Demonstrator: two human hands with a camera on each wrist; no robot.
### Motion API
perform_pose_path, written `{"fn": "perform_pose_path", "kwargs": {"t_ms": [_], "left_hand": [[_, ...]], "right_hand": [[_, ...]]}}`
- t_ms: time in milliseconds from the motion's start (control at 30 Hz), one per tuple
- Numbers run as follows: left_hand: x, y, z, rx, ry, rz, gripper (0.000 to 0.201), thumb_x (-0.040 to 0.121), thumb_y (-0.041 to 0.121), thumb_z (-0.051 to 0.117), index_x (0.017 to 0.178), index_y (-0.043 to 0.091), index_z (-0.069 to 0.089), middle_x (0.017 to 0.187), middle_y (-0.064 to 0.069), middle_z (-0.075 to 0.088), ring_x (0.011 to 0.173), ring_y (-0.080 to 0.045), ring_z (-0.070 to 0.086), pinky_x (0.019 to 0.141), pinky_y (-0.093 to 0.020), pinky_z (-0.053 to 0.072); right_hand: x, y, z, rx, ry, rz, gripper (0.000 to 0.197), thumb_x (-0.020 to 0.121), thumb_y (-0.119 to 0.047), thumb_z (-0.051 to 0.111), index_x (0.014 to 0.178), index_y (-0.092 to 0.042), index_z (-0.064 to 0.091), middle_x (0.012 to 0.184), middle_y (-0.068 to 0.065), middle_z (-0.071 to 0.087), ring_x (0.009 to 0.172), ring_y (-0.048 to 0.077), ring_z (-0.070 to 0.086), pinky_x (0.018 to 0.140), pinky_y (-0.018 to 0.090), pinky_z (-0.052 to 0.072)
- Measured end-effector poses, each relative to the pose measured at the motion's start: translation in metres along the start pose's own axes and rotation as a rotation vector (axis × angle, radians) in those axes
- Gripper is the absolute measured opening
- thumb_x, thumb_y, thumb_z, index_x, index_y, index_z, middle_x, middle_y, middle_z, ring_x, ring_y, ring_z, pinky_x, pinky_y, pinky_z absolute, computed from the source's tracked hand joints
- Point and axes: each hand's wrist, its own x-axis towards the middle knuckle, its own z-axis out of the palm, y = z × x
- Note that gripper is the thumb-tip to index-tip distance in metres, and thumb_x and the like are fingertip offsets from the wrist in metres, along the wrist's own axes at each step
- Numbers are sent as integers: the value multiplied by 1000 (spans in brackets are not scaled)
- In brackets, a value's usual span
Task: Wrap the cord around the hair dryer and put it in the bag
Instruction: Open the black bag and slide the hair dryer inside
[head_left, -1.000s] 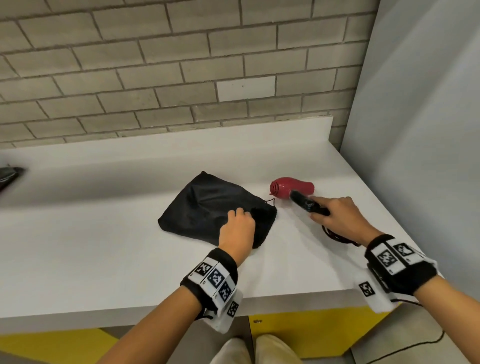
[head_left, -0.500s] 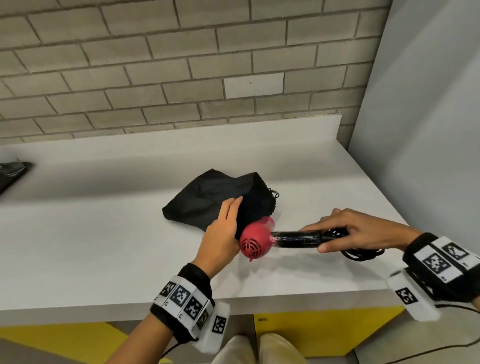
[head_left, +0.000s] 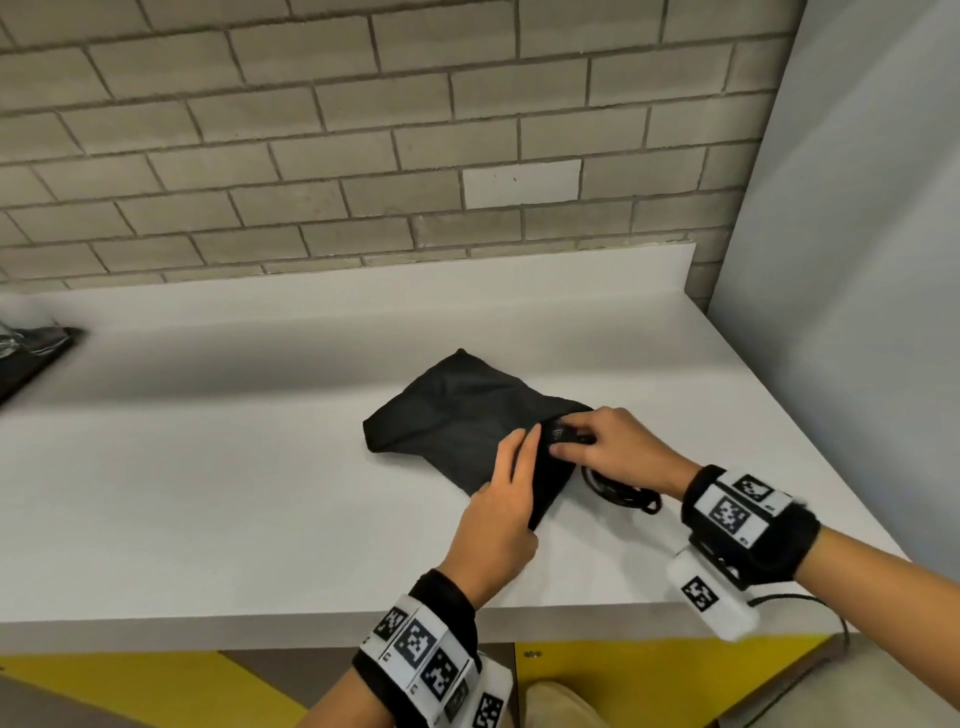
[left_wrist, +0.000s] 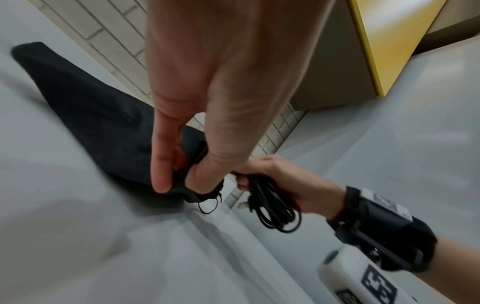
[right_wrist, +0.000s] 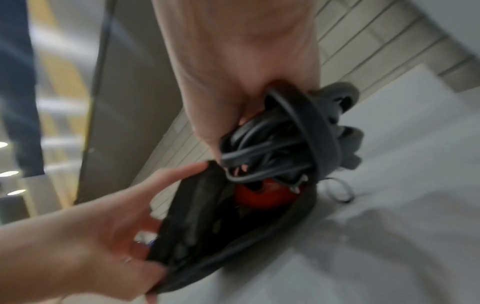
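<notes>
A black fabric bag (head_left: 457, 410) lies on the white counter (head_left: 234, 493). My left hand (head_left: 519, 467) pinches the near rim of the bag's mouth and holds it open; in the left wrist view the fingers (left_wrist: 161, 174) nip the bag (left_wrist: 91, 107) hem. My right hand (head_left: 569, 441) grips the black handle of the hair dryer (head_left: 563, 432) at the mouth. In the right wrist view the dryer's red head (right_wrist: 262, 195) sits inside the bag (right_wrist: 202, 216). The coiled black cord (head_left: 618, 493) bunches under my right palm, outside the bag.
A brick wall (head_left: 363, 156) backs the counter and a grey partition (head_left: 857, 260) closes its right side. A dark object (head_left: 31, 353) lies at the far left edge. Yellow cabinet fronts (head_left: 623, 670) show below the counter's front edge.
My right hand carried the dryer from right of the bag to its mouth and pushed the red head inside. My left hand went from resting on the bag to pinching its rim.
</notes>
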Motion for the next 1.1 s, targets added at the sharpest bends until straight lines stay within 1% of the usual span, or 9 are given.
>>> {"fn": "perform_pose_path", "kwargs": {"t_ms": [167,400,600,733,800,867,933,1000,1100], "left_hand": [[5,23,5,-174,72,-38,101,72,-9,57,152,20,2,154,-1,9,55,-11,41,50,-9,34],[2,18,4,-238,203,-84,98,77,3,66,151,21,4,147,4,14,64,-15,52,52,-11,39],[-3,9,8,-214,207,-92,97,76,0,62,151,25,5,150,4,17,54,-13,46,50,-12,37],[-4,1,6,-225,209,-142,97,74,-4,59,152,23,6,149,5,15,62,-12,48,50,-12,37],[-4,-3,6,-246,210,-163,97,75,-4,60,151,23,6,149,5,14,76,-18,55,51,-11,37],[-4,-4,6,-265,214,-153,95,77,-2,61,151,24,6,150,6,13,85,-20,57,54,-9,39],[-2,-4,7,-260,211,-133,94,79,-1,61,151,24,6,149,5,14,86,-10,52,57,-8,42],[-1,-5,7,-245,198,-125,93,80,-2,61,151,23,7,149,4,17,85,-5,47,57,-8,43],[-2,-1,6,-227,144,-91,93,78,-6,58,151,22,7,148,2,17,78,-12,52,54,-8,39]], "right_hand": [[26,-32,17,206,-11,184,16,84,-12,49,79,-1,59,81,14,64,77,28,60,69,38,50],[54,-61,28,514,-213,385,32,90,-4,49,59,-9,52,62,6,51,57,16,49,54,25,42],[60,-59,38,681,-428,410,32,96,-8,41,66,-8,55,72,7,55,67,18,54,62,25,44],[54,-41,30,877,-459,240,23,94,-2,41,95,-6,64,94,7,66,88,16,64,74,22,51],[48,-25,23,789,-645,137,29,93,-4,48,121,-7,54,117,9,62,108,19,60,90,25,48],[42,-11,22,491,-805,70,65,89,-11,61,144,-23,28,136,5,52,121,17,54,101,30,44],[38,-7,25,324,-811,26,83,83,-17,70,147,-30,19,129,4,57,113,18,60,101,36,46],[38,-12,26,283,-689,9,70,80,-15,74,138,-26,36,109,6,65,92,15,65,87,29,52],[40,-20,25,131,-566,-13,29,78,-15,74,93,-34,58,84,2,63,73,10,59,69,21,50]]}}
